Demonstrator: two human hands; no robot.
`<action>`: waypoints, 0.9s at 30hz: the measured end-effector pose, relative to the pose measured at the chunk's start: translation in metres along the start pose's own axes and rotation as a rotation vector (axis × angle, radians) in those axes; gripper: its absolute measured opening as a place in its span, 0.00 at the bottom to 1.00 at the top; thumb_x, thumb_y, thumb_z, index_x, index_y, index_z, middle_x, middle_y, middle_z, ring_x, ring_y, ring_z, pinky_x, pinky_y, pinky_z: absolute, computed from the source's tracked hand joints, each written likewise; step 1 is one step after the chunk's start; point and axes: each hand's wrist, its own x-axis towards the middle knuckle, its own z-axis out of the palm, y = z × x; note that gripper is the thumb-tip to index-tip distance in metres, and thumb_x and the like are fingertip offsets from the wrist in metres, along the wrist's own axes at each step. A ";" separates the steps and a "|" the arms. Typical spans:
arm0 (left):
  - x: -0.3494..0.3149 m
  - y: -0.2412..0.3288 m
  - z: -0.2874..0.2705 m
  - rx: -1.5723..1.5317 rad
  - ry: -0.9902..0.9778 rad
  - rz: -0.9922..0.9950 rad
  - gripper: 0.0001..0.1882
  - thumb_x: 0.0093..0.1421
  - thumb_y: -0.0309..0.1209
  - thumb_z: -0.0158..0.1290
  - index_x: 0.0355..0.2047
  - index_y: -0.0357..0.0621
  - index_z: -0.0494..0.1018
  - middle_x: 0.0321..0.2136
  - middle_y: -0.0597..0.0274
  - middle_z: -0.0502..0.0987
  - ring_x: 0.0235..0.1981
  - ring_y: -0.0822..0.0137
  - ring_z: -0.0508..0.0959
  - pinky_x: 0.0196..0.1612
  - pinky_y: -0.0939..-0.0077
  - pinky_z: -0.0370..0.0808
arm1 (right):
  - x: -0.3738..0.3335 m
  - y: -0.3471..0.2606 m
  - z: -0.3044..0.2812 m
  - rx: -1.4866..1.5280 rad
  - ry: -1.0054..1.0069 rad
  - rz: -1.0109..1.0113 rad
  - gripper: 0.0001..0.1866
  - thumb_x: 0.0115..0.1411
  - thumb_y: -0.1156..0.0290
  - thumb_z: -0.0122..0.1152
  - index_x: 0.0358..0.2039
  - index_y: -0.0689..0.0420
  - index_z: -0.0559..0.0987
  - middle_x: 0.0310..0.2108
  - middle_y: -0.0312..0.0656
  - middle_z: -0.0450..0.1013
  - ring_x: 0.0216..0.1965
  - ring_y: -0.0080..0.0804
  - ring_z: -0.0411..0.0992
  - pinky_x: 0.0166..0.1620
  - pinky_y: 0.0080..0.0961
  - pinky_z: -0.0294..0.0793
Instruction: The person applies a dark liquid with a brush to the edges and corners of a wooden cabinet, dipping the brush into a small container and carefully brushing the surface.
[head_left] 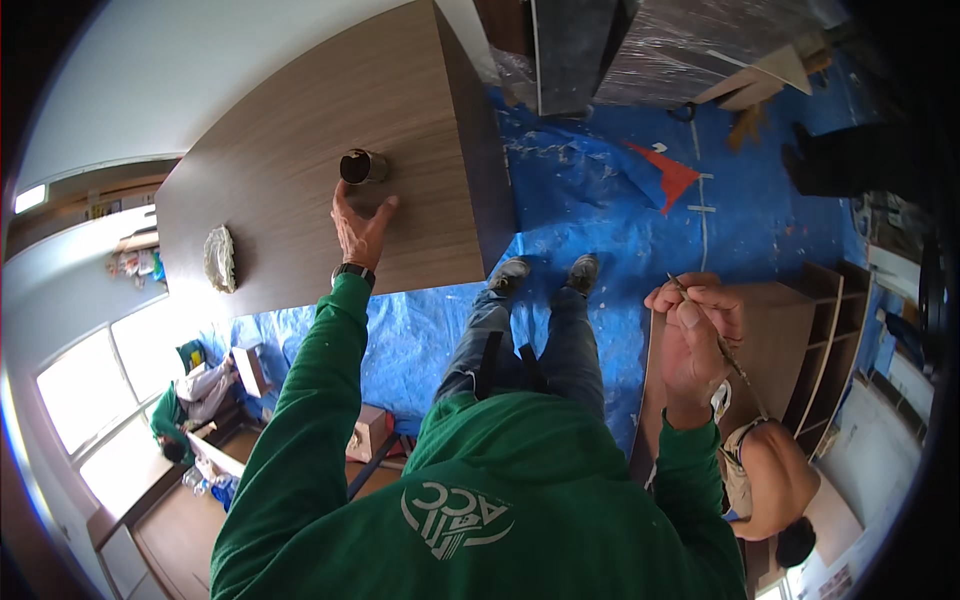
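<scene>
My left hand (360, 228) reaches over the brown wood-grain cabinet (300, 110), its thumb spread away from the fingers. The fingertips are right at the near side of a small dark-mouthed can (362, 166); I cannot tell if they touch it. Farther left on the same wooden surface sits a pale, crumpled roundish thing (220, 259), like a wrapped bundle. My right hand (697, 330) is raised on the right, pinching a thin, stained stick-like tool (727, 352) between thumb and fingers. The stick's narrow tip points up and left, and its other end slants down past the palm.
Blue plastic sheeting (590, 190) covers the floor, with a red triangular piece (672, 178) on it. Plastic-wrapped panels (700, 50) stand at the back. A shelf unit (825, 340) is at right, near a crouching person (775, 470). Another person (180, 410) works at far left.
</scene>
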 end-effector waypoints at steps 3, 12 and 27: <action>0.005 0.006 0.016 -0.057 0.058 -0.003 0.48 0.47 0.52 0.72 0.63 0.40 0.66 0.60 0.47 0.69 0.64 0.45 0.65 0.70 0.49 0.55 | 0.027 0.026 -0.019 0.058 -0.068 0.066 0.11 0.64 0.81 0.62 0.46 0.60 0.78 0.42 0.47 0.77 0.38 0.33 0.77 0.46 0.38 0.79; 0.069 0.055 0.051 -0.202 0.104 -0.022 0.37 0.52 0.53 0.69 0.56 0.44 0.74 0.52 0.53 0.78 0.60 0.51 0.72 0.70 0.48 0.53 | 0.074 0.111 -0.018 0.166 -0.088 0.276 0.07 0.62 0.85 0.64 0.41 0.64 0.80 0.41 0.47 0.77 0.40 0.32 0.81 0.46 0.30 0.86; 0.156 0.056 0.095 0.069 0.235 0.167 0.42 0.52 0.61 0.65 0.58 0.46 0.71 0.54 0.54 0.76 0.62 0.50 0.70 0.73 0.42 0.42 | 0.063 0.243 0.030 0.271 -0.105 0.480 0.08 0.61 0.84 0.65 0.41 0.63 0.79 0.38 0.45 0.79 0.38 0.31 0.81 0.45 0.29 0.84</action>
